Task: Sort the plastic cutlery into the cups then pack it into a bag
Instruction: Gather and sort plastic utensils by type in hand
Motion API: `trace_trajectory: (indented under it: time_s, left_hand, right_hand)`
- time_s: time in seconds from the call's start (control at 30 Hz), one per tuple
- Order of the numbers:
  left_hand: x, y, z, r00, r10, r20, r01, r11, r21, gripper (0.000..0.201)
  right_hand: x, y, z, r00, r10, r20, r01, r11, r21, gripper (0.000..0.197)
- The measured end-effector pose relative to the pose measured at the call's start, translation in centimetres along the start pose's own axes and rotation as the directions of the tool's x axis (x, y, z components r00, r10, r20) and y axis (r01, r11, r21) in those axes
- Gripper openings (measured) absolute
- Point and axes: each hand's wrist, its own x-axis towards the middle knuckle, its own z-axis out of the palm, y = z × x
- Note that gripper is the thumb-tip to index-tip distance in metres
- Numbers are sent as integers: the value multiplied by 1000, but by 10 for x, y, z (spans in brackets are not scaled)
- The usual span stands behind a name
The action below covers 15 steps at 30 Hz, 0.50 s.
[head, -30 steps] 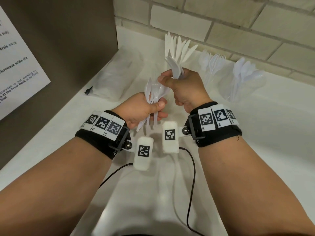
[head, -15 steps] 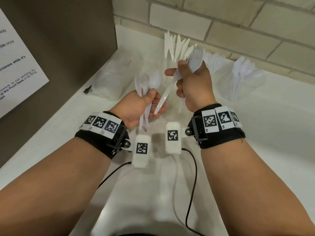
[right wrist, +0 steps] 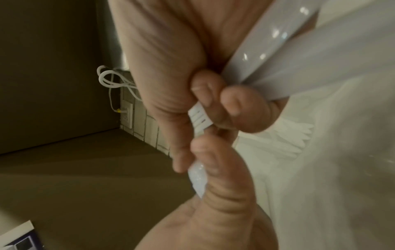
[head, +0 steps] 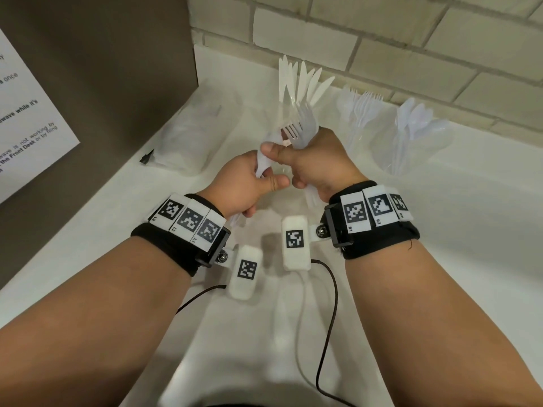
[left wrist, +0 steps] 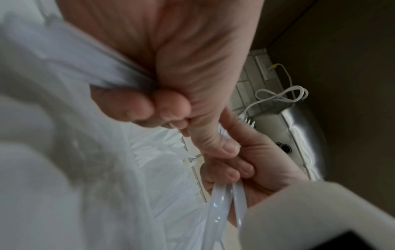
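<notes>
Left hand: I see my left hand (head: 245, 183) raised over the desk (head: 440, 230), its fingers (left wrist: 138, 108) curled round a bundle of white cutlery (head: 260, 164); the handles stick out below the fist. Which pieces they are I cannot tell.
Right hand: my right hand (head: 316, 163) sits just beside the left, thumbs nearly touching, fist upright, clenched round a bunch of forks (head: 302, 127) with tines up.
Right wrist view: fork tines (right wrist: 199, 116) pinched between thumb and finger, the left thumb close below.
Beyond the fingers: a clear cup of knives (head: 299, 83) directly behind the right fist, blades fanned upward.
Right of the fingers: a cup of forks (head: 364, 110), then a cup of spoons (head: 417, 121), both against the brick wall (head: 411, 39).
Left of the fingers: a clear plastic bag (head: 188, 139) lying flat beside the brown panel (head: 102, 69).
Edges: wall close behind the cups; the panel closes the left side.
Room: bare desk surface lies toward me and to the right of the right wrist.
</notes>
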Motion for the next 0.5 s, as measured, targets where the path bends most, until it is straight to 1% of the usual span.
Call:
trace_trajectory:
  time_s: [0.07,0.1,0.17,0.2,0.27,0.33,0.4,0.43,0.5]
  left_hand:
    - [-1,0,0,1000,-3,29,3,1000,10,36]
    - [-3,1,0,999,-26,42,28,999,-37,41]
    - [-2,-1,-1,991,-116,67,129,962,-240,56]
    - [-1,-1,-1,986,-143,79,162,932,-324,58]
    - [0,-1,-2,982,-166,88,188,895,-405,52]
    - [1,1,-4,981,-178,77,194,872,-449,44]
    - [3,2,-5,981,-187,50,189,862,-471,39]
    - [4,3,-6,981,-190,32,182,862,-474,38]
    - [6,4,-6,981,-192,8,172,860,-481,37]
  right_hand:
    - [5,3,-1,999,-2,-39,1,1000,-26,22]
    - [6,4,-2,998,-2,-58,0,999,-42,23]
    - [8,6,-2,997,-1,-78,-5,998,-67,24]
    - [9,7,-2,996,-1,-84,-5,998,-63,25]
    - [11,8,-6,993,1,-118,-6,999,-43,29]
    - [19,2,-19,979,-8,-203,5,1000,-13,24]
    - [28,-11,-40,952,-56,-302,77,995,58,15]
    - [34,-19,-52,930,-96,-354,138,986,96,15]
    - [47,-31,-75,862,-208,-462,305,941,145,17]
